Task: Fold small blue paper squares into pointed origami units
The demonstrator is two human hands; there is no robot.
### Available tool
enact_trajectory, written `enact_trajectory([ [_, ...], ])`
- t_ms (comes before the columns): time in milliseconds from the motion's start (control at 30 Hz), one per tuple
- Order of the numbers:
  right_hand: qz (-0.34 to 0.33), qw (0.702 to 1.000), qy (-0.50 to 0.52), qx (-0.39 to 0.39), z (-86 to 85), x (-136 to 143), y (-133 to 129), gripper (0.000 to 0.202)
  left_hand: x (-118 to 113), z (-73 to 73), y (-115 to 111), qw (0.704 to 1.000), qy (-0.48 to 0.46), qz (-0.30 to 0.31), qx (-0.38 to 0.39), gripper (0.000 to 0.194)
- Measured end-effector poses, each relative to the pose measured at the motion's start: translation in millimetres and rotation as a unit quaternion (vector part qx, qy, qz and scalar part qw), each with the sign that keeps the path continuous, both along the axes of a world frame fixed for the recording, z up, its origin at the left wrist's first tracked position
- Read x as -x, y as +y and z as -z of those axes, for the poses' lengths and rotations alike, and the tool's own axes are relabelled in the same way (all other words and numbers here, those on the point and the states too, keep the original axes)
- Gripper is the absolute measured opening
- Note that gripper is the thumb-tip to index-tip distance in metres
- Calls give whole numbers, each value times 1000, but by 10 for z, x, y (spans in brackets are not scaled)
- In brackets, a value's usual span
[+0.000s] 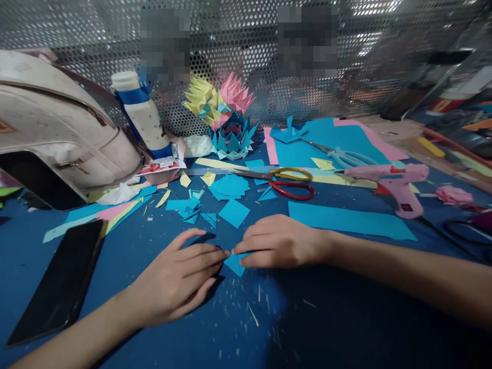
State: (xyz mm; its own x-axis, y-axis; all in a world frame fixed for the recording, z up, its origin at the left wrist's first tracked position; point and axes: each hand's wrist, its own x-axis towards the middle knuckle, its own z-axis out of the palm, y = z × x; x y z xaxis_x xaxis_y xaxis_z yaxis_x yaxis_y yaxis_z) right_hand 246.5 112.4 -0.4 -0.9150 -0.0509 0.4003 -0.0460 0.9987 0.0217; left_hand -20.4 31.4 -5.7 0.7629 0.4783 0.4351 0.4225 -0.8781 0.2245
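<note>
A small folded square of blue paper (239, 264) lies on the blue tabletop between my hands. My left hand (180, 274) reaches in from the left, its fingers stretched out and fingertips at the paper's left corner; its thumb stays apart from the sheet. From the right, my right hand (274, 241) has its fingers bent down onto the paper, thumb and index finger pressing its upper edge; its fingers cover part of the sheet. Just beyond lie a blue paper square (234, 213), a stack of blue squares (229, 186) and folded blue pieces (189, 209).
A black phone (57, 282) lies at left, near a backpack (65, 118) and a bottle (140, 113). Behind are red-and-yellow-handled scissors (292, 182), paper flowers (223, 113) and a perforated metal panel (238, 31). A pink glue gun (403, 184) and blue strip (346, 219) are right.
</note>
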Motion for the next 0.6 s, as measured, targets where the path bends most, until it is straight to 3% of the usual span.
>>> enact_trajectory([
  [233, -6, 1000, -7, -12, -10, 9, 7, 26, -8, -6, -18, 995, 55, 69, -44, 32],
  [600, -2, 1000, -26, -4, 11, -6, 12, 27, -29, -66, 6, 993, 66, 82, -49, 31],
])
